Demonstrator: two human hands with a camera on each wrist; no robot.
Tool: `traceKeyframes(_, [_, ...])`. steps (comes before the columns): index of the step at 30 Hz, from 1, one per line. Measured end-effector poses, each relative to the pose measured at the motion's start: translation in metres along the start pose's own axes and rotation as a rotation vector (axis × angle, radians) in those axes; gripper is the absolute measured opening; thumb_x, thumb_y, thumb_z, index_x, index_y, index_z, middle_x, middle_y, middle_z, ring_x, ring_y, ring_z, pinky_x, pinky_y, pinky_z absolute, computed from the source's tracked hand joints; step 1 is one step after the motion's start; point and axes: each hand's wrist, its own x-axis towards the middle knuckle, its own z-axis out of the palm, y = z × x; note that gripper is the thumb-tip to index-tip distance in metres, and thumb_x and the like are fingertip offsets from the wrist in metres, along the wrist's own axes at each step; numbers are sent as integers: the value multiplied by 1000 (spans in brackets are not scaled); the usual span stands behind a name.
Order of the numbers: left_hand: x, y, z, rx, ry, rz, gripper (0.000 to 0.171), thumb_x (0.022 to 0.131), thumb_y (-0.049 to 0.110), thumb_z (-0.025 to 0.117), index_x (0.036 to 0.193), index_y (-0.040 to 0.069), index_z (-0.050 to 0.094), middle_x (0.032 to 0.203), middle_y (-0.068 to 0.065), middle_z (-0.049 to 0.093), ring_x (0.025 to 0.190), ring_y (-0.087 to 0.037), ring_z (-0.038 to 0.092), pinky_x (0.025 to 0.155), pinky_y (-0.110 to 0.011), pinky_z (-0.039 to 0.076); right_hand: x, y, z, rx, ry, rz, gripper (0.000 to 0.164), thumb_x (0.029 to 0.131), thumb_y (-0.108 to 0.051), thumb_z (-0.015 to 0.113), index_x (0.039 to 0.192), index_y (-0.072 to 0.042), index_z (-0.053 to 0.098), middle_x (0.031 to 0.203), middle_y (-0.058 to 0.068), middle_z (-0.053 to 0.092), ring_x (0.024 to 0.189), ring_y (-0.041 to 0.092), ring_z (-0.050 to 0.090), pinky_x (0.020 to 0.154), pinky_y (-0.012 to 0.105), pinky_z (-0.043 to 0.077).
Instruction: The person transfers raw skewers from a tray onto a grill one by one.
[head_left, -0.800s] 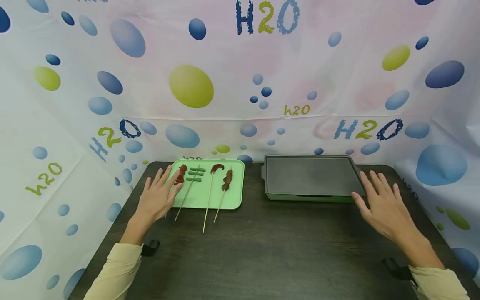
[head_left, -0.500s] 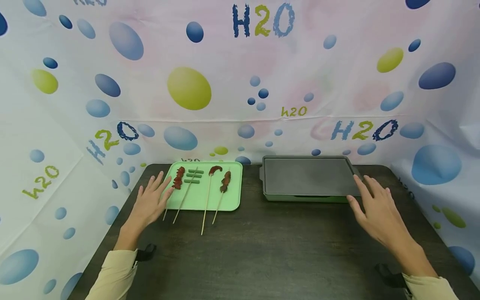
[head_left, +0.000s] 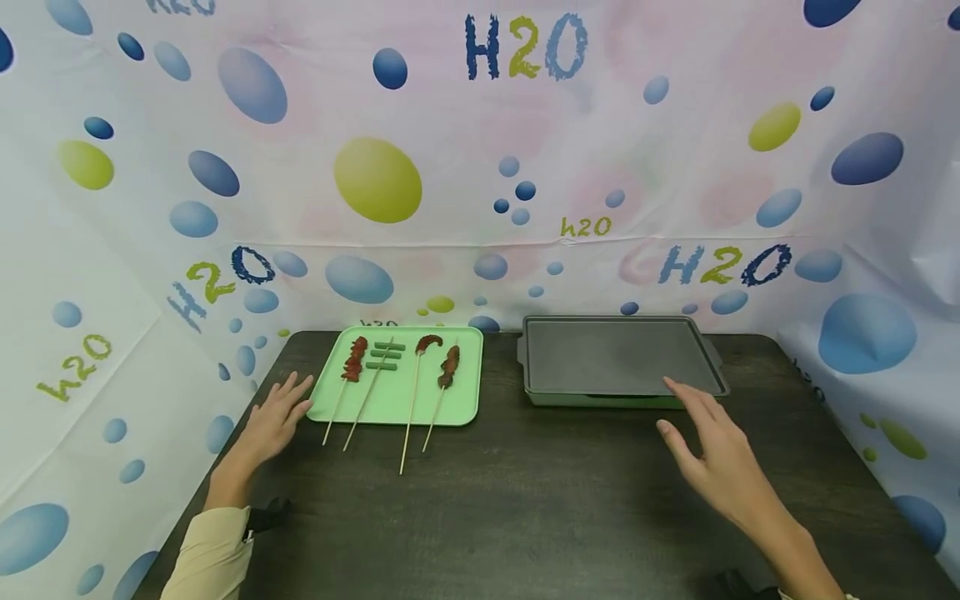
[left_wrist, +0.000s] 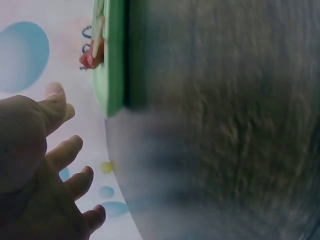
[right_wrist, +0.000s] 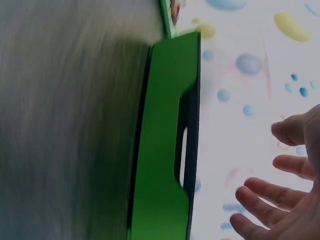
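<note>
My left hand (head_left: 268, 427), fingers spread and holding nothing, is just left of a light green tray (head_left: 459, 400). On that tray lie skewers: one of red meat pieces (head_left: 355, 360), one with green bean-like pieces (head_left: 385, 355), one with a curled dark red tentacle (head_left: 428, 342), and one of brown chunks (head_left: 448, 367). Their sticks jut over the tray's front edge. My right hand (head_left: 720, 458), also empty with fingers extended, hovers in front of a flat grey griddle plate (head_left: 615, 354) on a green base (right_wrist: 162, 130). In the right wrist view the fingers are apart from the griddle.
Everything stands on a dark wood-grain table (head_left: 480, 517), with tray and griddle along its back edge. A white curtain (head_left: 465, 117) printed with blue and green dots and H2O lettering hangs behind and at both sides.
My left hand has drawn left and down, off the tray's left side, uncovering the red skewer. My right hand has moved left from the griddle's right end to its front.
</note>
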Motion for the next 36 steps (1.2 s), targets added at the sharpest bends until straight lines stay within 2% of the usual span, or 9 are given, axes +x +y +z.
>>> traceKeyframes(5, [-1, -8, 2, -23, -40, -4, 56, 111, 27, 48, 156, -5, 35, 158, -42, 18, 139, -72, 11, 95, -91, 9, -6, -19, 19, 81, -23, -29, 67, 94, -6, 75, 154, -8, 47, 139, 14, 59, 116, 32, 61, 84, 57, 52])
traceKeyframes(8, [-3, -12, 7, -48, -61, 1, 58, 110, 27, 50, 155, -6, 34, 157, -44, 17, 137, -75, 10, 93, -93, 8, -9, -28, 29, 119, -53, -22, 64, 94, -7, 75, 152, -7, 48, 139, 9, 60, 115, 27, 62, 83, 53, 55])
traceKeyframes(14, [-5, -17, 15, -73, -66, 14, 60, 109, 26, 53, 155, -6, 34, 156, -46, 16, 137, -76, 8, 92, -93, 6, -12, -37, 47, 179, -80, -8, 60, 94, -5, 75, 149, -4, 51, 139, 9, 61, 114, 25, 64, 86, 50, 56])
traceKeyframes(21, [-2, -17, 14, -82, -60, -6, 61, 107, 26, 56, 156, -4, 34, 155, -47, 16, 138, -74, 8, 94, -92, 7, -5, -63, 82, 352, -166, 39, 54, 99, -15, 71, 149, -9, 52, 138, 5, 62, 116, 25, 65, 91, 47, 56])
traceKeyframes(26, [-3, -15, 15, -110, -65, -32, 62, 107, 27, 56, 157, -2, 34, 156, -46, 14, 139, -73, 5, 94, -92, 3, -3, -79, 112, 527, -300, 124, 52, 101, -19, 68, 149, -7, 51, 136, 14, 62, 117, 31, 65, 97, 49, 54])
traceKeyframes(31, [-6, -10, 15, -118, -84, -78, 63, 107, 29, 55, 159, 1, 32, 158, -44, 11, 140, -72, 1, 94, -92, -1, 1, -95, 140, 720, -451, 254, 49, 105, -18, 63, 150, -5, 50, 134, 19, 61, 118, 31, 64, 98, 40, 54])
traceKeyframes(36, [-5, 0, 15, -119, -110, -104, 65, 107, 33, 55, 161, 5, 30, 160, -41, 9, 141, -71, -2, 95, -91, -3, 9, -109, 162, 842, -493, 339, 49, 105, -19, 61, 150, -1, 48, 131, 20, 63, 114, 29, 67, 92, 40, 55])
